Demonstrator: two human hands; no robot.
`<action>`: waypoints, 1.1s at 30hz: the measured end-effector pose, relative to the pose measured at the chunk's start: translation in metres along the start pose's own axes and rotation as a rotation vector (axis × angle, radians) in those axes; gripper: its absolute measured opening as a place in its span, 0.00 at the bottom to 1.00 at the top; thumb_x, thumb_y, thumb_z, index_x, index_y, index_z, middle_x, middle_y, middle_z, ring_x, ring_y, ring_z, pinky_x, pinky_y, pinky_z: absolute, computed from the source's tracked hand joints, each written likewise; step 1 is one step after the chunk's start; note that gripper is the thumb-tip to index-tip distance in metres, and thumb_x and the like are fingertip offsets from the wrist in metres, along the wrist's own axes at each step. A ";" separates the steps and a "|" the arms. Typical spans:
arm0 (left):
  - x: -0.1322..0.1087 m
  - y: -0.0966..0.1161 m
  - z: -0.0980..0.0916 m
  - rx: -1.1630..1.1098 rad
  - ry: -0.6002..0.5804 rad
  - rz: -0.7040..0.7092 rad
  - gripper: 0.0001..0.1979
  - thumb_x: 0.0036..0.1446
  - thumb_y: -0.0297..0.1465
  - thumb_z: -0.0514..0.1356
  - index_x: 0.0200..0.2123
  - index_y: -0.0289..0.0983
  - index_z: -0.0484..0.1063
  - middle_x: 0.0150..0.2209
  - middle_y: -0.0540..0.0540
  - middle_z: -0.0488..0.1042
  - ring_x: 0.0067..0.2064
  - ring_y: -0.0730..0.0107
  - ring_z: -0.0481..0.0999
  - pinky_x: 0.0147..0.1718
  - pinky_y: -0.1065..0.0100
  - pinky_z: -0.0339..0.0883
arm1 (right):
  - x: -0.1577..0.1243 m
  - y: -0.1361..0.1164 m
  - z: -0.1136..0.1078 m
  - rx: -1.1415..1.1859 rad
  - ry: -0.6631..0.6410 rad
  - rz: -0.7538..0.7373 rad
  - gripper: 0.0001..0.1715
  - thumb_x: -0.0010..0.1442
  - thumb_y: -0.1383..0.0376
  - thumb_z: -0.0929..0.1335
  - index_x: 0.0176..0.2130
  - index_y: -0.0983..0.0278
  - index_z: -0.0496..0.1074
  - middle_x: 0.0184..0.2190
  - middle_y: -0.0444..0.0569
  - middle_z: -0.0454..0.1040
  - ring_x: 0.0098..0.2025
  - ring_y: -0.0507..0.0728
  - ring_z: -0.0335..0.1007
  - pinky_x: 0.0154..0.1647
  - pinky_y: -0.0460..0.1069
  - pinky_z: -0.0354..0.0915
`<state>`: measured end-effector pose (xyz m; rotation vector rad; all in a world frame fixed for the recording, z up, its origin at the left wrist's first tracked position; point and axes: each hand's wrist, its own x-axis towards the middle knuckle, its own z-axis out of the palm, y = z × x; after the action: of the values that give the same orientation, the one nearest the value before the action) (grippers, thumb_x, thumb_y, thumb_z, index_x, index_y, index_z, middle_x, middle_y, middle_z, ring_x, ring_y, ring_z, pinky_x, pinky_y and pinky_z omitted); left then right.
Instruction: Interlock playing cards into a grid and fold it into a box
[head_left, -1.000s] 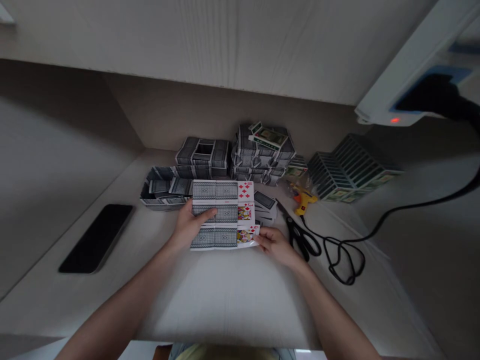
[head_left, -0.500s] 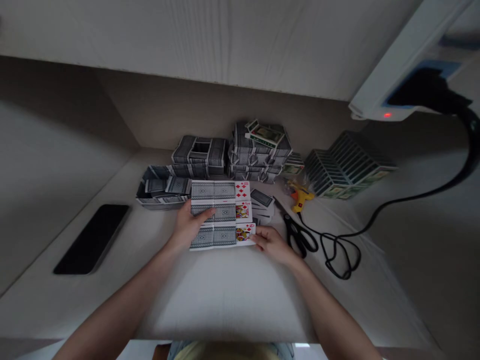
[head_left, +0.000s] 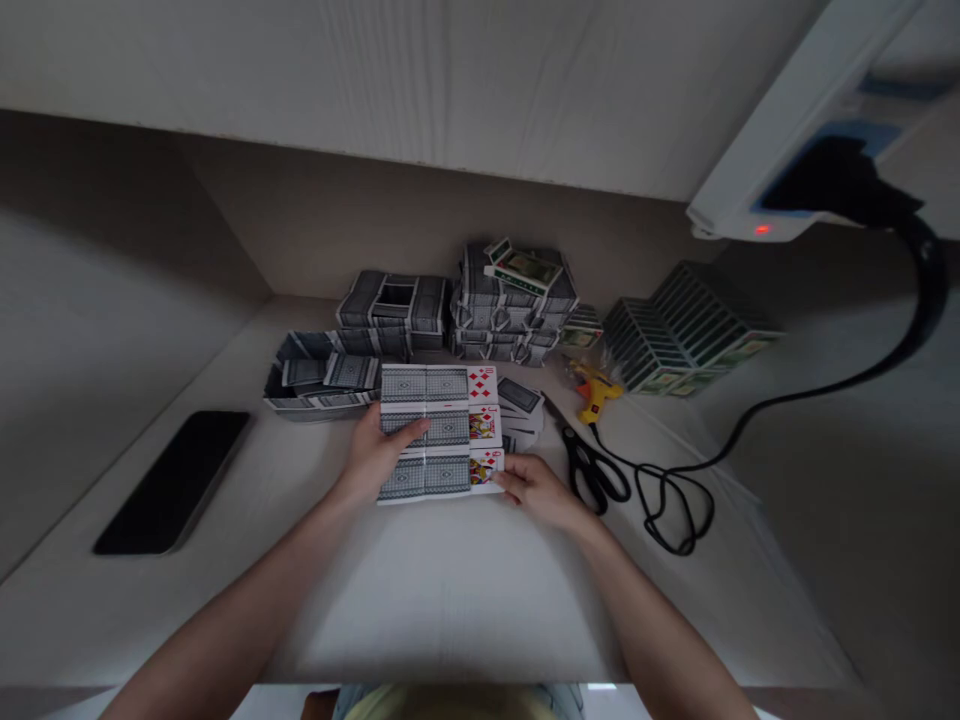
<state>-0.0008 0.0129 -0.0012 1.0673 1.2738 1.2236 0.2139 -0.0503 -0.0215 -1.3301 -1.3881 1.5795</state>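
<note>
My left hand (head_left: pixel 375 450) grips the left side of a panel of joined playing cards (head_left: pixel 446 430), its thumb across the top and the other fingers hidden beneath. The panel shows grey patterned backs in three rows, with face-up cards sticking out along its right side: a ten of diamonds (head_left: pixel 482 383), a jack (head_left: pixel 484 425) and a queen (head_left: pixel 486 468). At the queen's right edge, my right hand (head_left: pixel 534 488) pinches the card between thumb and fingers. Loose playing cards (head_left: pixel 519 400) lie fanned out behind that hand.
Black scissors (head_left: pixel 592 470) and a yellow glue gun (head_left: pixel 598 393) with a looped black cord lie right. Card-built boxes (head_left: pixel 394 305) line the back, one open bin (head_left: pixel 319 400) holding cards. Stacked card packs (head_left: pixel 694 325) stand right. A phone (head_left: pixel 176 480) lies left; a power strip (head_left: pixel 806 190) hangs above right.
The queen card has slid slightly left, nearer in line with the cards above it, with my right hand following. My left hand keeps its grip. The whole view has shifted a little.
</note>
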 end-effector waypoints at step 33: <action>-0.008 -0.001 0.003 0.044 -0.220 -0.025 0.25 0.37 0.37 0.69 0.41 0.36 0.71 0.42 0.43 0.76 0.44 0.56 0.74 0.45 0.58 0.66 | 0.003 -0.013 -0.008 0.407 0.126 -0.102 0.21 0.48 0.55 0.71 0.40 0.63 0.74 0.34 0.48 0.77 0.36 0.57 0.72 0.38 0.51 0.66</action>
<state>0.0029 0.0048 -0.0012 1.1802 1.1446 1.0321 0.2184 -0.0421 -0.0088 -1.0741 -0.9765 1.5758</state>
